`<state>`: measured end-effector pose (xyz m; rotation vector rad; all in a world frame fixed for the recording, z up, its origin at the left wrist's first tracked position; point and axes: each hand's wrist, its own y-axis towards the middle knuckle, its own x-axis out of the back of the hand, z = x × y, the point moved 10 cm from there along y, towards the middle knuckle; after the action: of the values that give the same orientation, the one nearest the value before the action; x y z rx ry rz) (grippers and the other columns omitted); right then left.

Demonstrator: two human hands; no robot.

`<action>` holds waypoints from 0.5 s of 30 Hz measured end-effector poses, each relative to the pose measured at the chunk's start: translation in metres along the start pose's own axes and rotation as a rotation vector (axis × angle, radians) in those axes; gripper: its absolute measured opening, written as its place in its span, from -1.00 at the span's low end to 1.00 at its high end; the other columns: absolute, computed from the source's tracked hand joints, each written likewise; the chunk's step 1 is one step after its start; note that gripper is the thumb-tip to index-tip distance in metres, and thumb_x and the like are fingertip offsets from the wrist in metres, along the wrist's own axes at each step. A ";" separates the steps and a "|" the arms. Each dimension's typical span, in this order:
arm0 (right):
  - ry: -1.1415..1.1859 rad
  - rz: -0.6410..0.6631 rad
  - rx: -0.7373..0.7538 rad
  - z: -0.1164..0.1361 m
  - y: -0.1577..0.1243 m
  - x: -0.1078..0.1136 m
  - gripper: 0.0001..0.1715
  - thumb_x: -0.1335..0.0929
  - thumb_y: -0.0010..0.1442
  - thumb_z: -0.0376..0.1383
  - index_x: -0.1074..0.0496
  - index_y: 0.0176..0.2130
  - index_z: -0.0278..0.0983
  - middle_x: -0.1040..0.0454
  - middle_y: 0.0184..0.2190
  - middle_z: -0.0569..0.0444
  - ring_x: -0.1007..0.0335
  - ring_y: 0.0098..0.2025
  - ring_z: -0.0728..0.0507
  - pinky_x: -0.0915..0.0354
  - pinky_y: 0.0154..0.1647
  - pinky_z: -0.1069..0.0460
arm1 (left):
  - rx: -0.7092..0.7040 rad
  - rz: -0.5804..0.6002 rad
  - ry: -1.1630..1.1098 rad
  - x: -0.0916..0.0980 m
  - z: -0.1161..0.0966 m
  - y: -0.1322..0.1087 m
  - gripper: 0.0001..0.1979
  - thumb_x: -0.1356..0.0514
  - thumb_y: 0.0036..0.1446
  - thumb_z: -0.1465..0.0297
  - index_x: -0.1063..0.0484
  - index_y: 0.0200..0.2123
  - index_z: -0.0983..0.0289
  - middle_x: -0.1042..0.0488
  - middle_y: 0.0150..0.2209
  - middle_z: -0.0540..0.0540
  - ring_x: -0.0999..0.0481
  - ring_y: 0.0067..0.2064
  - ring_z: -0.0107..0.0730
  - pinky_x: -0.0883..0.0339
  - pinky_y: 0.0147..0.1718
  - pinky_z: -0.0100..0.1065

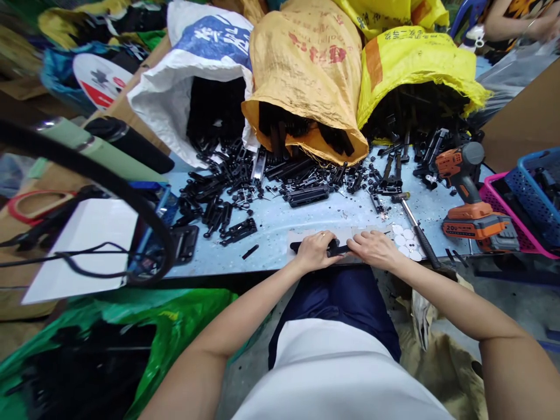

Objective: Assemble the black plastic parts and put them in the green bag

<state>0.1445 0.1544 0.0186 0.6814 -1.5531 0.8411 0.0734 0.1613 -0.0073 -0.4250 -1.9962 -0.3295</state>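
Note:
My left hand [314, 251] and my right hand [375, 248] meet at the near edge of the pale blue table [280, 224]. Both are closed on one long black plastic part [338, 251] that lies flat between them; its left end [294, 246] sticks out past my left hand. A ring shows on my left hand. Just right of my right hand lie several white round pads [406, 240] and a hammer [415, 227].
Loose black plastic parts [245, 186] cover the table's middle and back. Three open sacks, white [192, 76], orange [306, 70] and yellow [411, 64], spill more of them. An orange cordless drill [470, 198] stands at the right beside pink [503, 219] and blue baskets [536, 181]. A green bag [166, 326] sits lower left.

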 end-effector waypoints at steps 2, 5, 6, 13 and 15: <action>0.017 -0.023 0.000 -0.009 -0.001 -0.009 -0.61 -0.12 0.28 -0.11 -0.37 -0.27 -0.30 -0.41 -0.40 -0.01 -0.28 -0.33 -0.09 0.01 -0.37 0.03 | -0.018 0.059 0.014 -0.004 -0.004 0.008 -0.53 -0.16 -0.02 0.02 -0.32 -0.20 0.28 -0.44 -0.26 0.14 -0.45 -0.19 -0.19 -0.32 -0.24 -0.26; 0.060 -0.097 -0.014 -0.020 -0.008 -0.021 -0.56 -0.12 0.27 -0.07 -0.38 -0.30 -0.32 -0.42 -0.36 -0.02 -0.27 -0.29 -0.10 -0.01 -0.31 0.03 | -0.056 0.085 0.026 0.000 -0.011 0.039 -0.59 -0.12 0.11 0.16 -0.29 -0.08 0.32 -0.42 -0.12 0.20 -0.38 -0.05 -0.19 -0.28 -0.11 -0.24; 0.074 -0.120 -0.021 -0.022 -0.012 -0.024 -0.55 -0.12 0.27 -0.07 -0.38 -0.30 -0.32 -0.42 -0.34 -0.02 -0.26 -0.28 -0.10 -0.02 -0.30 0.03 | -0.040 0.068 0.049 0.004 -0.010 0.054 -0.66 -0.07 0.17 0.27 -0.29 -0.04 0.33 -0.41 -0.09 0.21 -0.36 -0.02 -0.21 -0.26 -0.08 -0.24; 0.192 -0.160 -0.089 -0.034 -0.026 -0.025 -0.57 -0.12 0.27 -0.09 -0.39 -0.21 -0.31 -0.43 -0.34 -0.04 -0.27 -0.25 -0.12 -0.08 -0.26 0.02 | 0.070 -0.048 0.373 0.029 0.009 0.143 -0.66 0.07 0.12 0.64 -0.42 -0.14 0.40 -0.31 0.05 0.33 -0.20 0.11 -0.01 -0.06 0.03 0.07; 0.188 -0.172 -0.209 -0.061 -0.018 -0.016 -0.60 -0.12 0.28 -0.14 -0.38 -0.14 -0.31 -0.44 -0.27 -0.07 -0.27 -0.20 -0.14 -0.11 -0.23 0.01 | 0.033 -0.049 0.363 0.028 0.006 0.148 -0.67 0.07 0.12 0.64 -0.44 -0.17 0.40 -0.36 -0.01 0.33 -0.23 0.09 -0.04 -0.05 0.04 0.05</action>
<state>0.1958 0.1942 0.0090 0.5581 -1.3691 0.5869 0.1206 0.3014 0.0220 -0.2731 -1.6562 -0.3754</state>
